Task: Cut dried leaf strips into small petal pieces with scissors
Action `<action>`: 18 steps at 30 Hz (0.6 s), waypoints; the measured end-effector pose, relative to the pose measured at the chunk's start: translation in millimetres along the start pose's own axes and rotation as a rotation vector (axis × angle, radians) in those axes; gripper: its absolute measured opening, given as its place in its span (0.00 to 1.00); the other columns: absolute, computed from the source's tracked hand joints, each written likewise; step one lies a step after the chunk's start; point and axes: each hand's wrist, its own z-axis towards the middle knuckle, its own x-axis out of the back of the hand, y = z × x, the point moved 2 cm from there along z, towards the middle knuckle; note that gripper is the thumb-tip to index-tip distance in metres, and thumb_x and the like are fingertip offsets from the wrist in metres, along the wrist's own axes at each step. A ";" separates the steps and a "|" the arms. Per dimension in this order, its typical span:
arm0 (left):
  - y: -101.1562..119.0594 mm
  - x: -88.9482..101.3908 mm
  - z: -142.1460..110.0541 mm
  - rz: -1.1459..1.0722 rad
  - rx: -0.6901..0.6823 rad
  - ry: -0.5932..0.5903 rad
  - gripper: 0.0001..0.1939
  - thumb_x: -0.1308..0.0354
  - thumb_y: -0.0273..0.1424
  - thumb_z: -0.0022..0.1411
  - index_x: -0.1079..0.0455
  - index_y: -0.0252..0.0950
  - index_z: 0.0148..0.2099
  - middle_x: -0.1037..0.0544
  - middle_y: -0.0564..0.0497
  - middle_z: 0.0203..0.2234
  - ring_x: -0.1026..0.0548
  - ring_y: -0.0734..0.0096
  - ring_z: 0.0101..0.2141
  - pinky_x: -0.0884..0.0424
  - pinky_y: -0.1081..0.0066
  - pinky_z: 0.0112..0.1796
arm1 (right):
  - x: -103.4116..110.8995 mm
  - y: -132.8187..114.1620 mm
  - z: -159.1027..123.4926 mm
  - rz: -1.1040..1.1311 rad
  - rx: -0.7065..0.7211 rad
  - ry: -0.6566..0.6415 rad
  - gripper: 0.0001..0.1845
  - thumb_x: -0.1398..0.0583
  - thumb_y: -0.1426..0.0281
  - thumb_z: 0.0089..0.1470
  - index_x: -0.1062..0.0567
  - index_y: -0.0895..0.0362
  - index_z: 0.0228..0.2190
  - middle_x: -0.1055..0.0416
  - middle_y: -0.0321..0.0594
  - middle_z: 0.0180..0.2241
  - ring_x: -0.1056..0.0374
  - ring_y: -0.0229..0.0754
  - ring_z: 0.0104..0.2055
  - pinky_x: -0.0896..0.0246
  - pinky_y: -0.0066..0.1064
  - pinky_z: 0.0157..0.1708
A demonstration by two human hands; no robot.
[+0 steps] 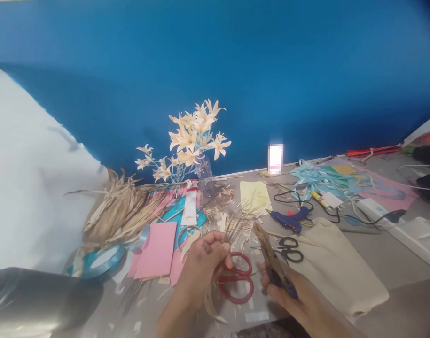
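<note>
My left hand (202, 260) is closed, pinching a bunch of thin brown wires (238, 224) that fan out past the fingertips. In my right hand (294, 288) is a pair of worn pliers (269, 251), jaws pointing up and away from me. A gap separates the plier jaws from the wires. Red-handled scissors (250, 287) lie on the table between my hands, their blades hidden by my left hand. Just beyond the pliers are black-handled scissors (292, 256), partly covered. A blue glue gun (288, 219) rests farther back, near a yellow paper (254, 197).
Cream flowers (191, 136) stand in a clear bottle (205, 176) by the blue wall. Dried husks (119, 211), a blue ribbon roll (102, 263) and pink sheets (156, 249) lie left. On the right are folded beige cloth (341, 267), a white power strip (394, 230) and cables.
</note>
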 end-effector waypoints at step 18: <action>-0.9 11.9 5.5 0.080 0.002 0.074 0.12 0.38 0.35 0.52 0.37 0.36 0.33 0.41 0.63 0.13 0.51 0.85 0.15 0.56 0.81 0.17 | -2.6 -4.3 12.0 -0.078 -0.026 -0.181 0.20 0.49 0.53 0.63 0.28 0.54 0.41 0.25 0.41 0.39 0.30 0.47 0.40 0.35 0.31 0.44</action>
